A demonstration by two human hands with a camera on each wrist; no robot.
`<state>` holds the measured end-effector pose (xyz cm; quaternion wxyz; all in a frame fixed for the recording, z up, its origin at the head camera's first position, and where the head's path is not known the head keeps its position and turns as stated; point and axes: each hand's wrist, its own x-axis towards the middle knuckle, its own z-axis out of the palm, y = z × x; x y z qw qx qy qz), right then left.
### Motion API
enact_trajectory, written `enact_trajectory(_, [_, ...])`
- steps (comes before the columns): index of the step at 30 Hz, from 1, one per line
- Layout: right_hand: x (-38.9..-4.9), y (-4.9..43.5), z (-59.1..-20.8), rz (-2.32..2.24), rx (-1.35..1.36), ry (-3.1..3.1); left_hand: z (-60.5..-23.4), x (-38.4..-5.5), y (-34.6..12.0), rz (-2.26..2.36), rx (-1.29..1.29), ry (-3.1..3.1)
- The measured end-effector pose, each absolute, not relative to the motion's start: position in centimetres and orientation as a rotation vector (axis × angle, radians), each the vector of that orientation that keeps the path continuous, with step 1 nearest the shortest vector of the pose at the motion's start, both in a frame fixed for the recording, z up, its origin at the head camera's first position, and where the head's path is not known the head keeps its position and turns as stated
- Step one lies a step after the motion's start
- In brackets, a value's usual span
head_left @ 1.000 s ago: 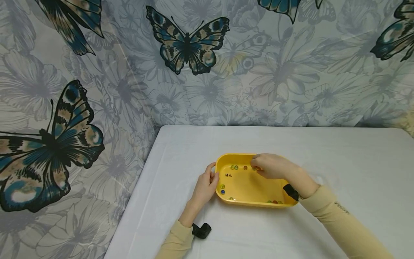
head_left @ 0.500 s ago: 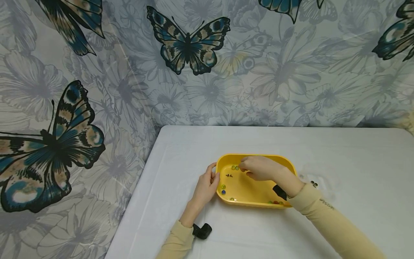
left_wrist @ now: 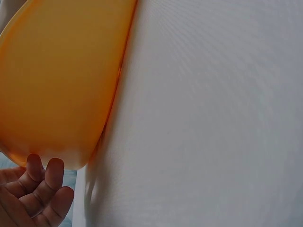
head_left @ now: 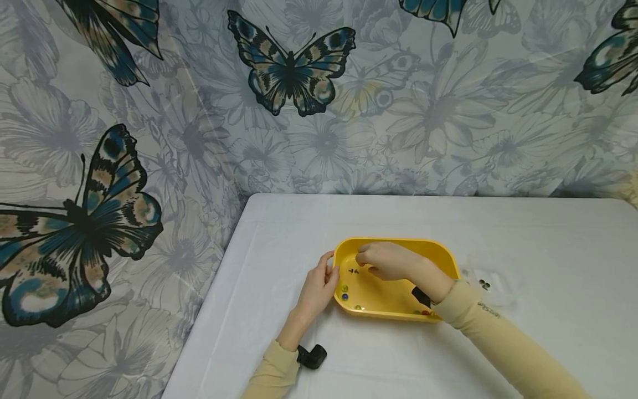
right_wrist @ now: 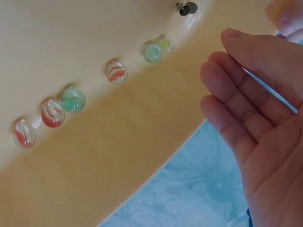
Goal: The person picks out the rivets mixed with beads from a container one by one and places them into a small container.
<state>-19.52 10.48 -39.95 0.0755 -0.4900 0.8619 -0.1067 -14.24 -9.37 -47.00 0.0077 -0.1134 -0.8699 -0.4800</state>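
Note:
A shallow yellow tray (head_left: pixel 399 302) stands on the white table, with glass marbles inside. My left hand (head_left: pixel 319 282) grips its left end, thumb at the rim; in the left wrist view the fingertips (left_wrist: pixel 54 172) lie against the tray's outer wall. My right hand (head_left: pixel 389 260) hovers inside the far left part, back upward. From the right wrist, its fingers (right_wrist: pixel 220 80) are loosely bent, thumb near them, and no object shows between. Beyond the fingertips lie a teal marble (right_wrist: pixel 152 53), a red-swirled marble (right_wrist: pixel 116 72) and small dark metal pieces (right_wrist: pixel 187 8).
A blue marble (head_left: pixel 345 297) lies in the tray's near left corner, and a red marble (head_left: pixel 425 313) along its near wall. To the right of the tray, a clear plastic bag (head_left: pixel 498 288) holds small dark pieces (head_left: pixel 484 284). Butterfly-patterned fabric (head_left: pixel 289 144) hangs behind the table.
My right hand has moved left along the tray's far side and now covers the marbles there. The clear bag has come into view behind the right forearm. My left hand stays at the rim.

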Motion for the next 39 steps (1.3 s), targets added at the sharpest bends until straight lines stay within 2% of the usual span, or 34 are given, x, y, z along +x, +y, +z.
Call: enact_trajectory(39, [-20.9, 8.4, -42.6, -0.28, -1.512, 2.506, -47.4, -14.5, -9.3, -1.472, -0.354, -2.723])
